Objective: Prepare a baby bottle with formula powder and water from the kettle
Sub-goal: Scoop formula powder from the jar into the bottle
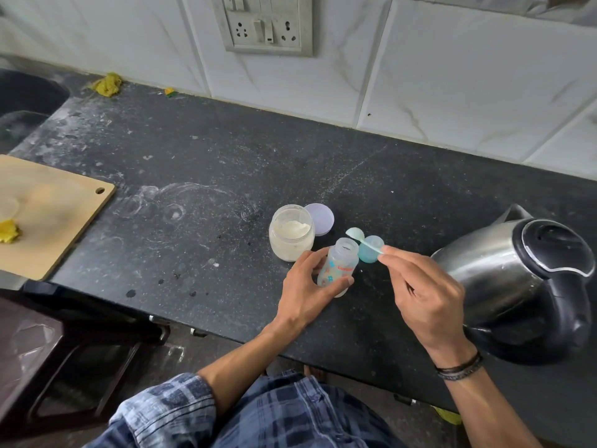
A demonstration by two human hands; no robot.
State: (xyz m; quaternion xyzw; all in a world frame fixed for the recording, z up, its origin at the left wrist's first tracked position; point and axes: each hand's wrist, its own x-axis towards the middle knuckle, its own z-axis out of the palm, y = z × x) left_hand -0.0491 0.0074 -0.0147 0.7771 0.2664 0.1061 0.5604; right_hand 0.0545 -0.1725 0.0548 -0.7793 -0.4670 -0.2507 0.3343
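- While the left hand [307, 292] curls round the lower body of the baby bottle [339, 270], thumb on one side and fingers on the other, the bottle stands on the dark countertop [226, 156] with its mouth open and no teat on it.
- The right hand [426, 292], to the right of the bottle, pinches the handle end of a pale green scoop [358, 237] between thumb and fingertips. The scoop's bowl hangs just past the bottle's mouth, on the far side.
- Whether the scoop carries powder cannot be told.
- An open jar of formula powder [290, 237] stands just left of the bottle, near the left fingers, about half full of cream powder.
- A lilac lid [321, 218] lies flat behind the bottle, touching the far right side of the jar.
- A teal cap [371, 250] sits just right of the bottle, under the scoop's handle.
- The steel kettle [517, 279], with black lid and handle, stands to the right of the bottle, beyond the right hand, its lid closed.
- Far left of the bottle lies a wooden cutting board [48, 215] with a yellow scrap on it.
- A yellow cloth [108, 84] lies well behind and left of the bottle, against the tiled wall.
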